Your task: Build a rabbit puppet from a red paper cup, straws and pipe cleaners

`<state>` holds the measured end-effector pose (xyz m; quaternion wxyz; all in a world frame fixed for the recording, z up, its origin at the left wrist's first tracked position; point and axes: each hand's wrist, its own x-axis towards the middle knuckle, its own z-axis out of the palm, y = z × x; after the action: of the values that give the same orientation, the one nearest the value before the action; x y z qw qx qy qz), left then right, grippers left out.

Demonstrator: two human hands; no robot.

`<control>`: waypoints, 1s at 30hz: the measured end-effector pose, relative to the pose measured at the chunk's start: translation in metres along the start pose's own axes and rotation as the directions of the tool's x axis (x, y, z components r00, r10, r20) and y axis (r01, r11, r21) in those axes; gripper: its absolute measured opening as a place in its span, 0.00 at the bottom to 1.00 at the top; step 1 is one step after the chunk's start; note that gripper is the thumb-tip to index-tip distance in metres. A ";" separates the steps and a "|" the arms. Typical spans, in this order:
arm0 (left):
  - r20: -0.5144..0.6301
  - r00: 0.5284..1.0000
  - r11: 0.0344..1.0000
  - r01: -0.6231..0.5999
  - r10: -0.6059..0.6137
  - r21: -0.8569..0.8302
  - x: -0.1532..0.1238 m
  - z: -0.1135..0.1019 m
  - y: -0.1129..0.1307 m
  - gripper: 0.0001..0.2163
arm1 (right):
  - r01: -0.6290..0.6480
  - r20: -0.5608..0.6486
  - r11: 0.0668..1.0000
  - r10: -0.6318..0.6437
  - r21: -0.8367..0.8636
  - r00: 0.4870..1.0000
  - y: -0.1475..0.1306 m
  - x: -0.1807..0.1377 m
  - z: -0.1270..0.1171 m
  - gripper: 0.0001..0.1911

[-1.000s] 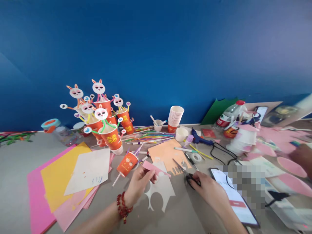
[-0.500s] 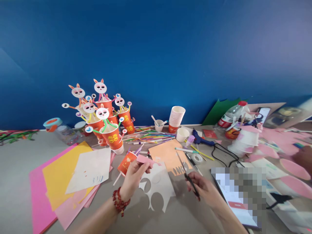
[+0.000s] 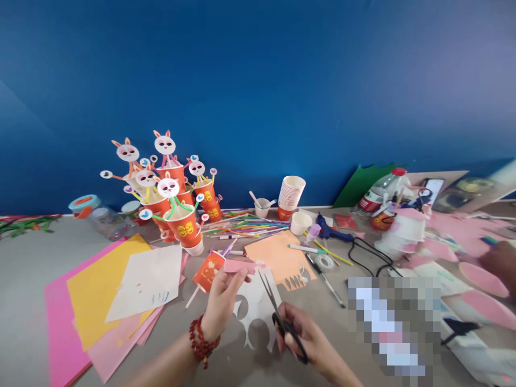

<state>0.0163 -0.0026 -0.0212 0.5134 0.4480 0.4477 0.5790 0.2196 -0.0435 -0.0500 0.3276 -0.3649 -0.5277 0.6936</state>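
Observation:
My left hand (image 3: 222, 297), with a red bead bracelet on the wrist, pinches a small pink paper piece (image 3: 238, 266) and holds it up above the table. My right hand (image 3: 303, 336) grips black-handled scissors (image 3: 278, 312), whose blades point up and left toward the pink piece. Under both hands lies a white sheet with round cut-outs (image 3: 258, 312). A fallen orange paper cup (image 3: 208, 271) lies just left of the pink piece.
Finished bunny cups (image 3: 173, 199) stand at the back left. Pink, yellow and white sheets (image 3: 105, 301) lie at left. An orange sheet (image 3: 278, 255), straws (image 3: 245, 224), stacked cups (image 3: 290, 194), a glue gun (image 3: 332, 231), tape (image 3: 324, 262) and a bottle (image 3: 381, 192) crowd the middle and right. Another person's hand (image 3: 500, 260) shows at far right.
My right hand picked the scissors up off the table and carried them left toward the pink piece. My left hand raised the pink piece slightly.

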 end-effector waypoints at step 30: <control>0.089 0.996 0.999 0.026 -0.029 0.028 -0.012 0.011 0.011 0.13 | 0.109 -0.070 0.992 -0.113 -0.064 0.991 -0.012 0.022 0.015 0.32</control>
<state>0.0261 -0.0147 -0.0084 0.5351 0.4740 0.4379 0.5452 0.1964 -0.0297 -0.0396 0.3739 -0.3699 -0.5553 0.6443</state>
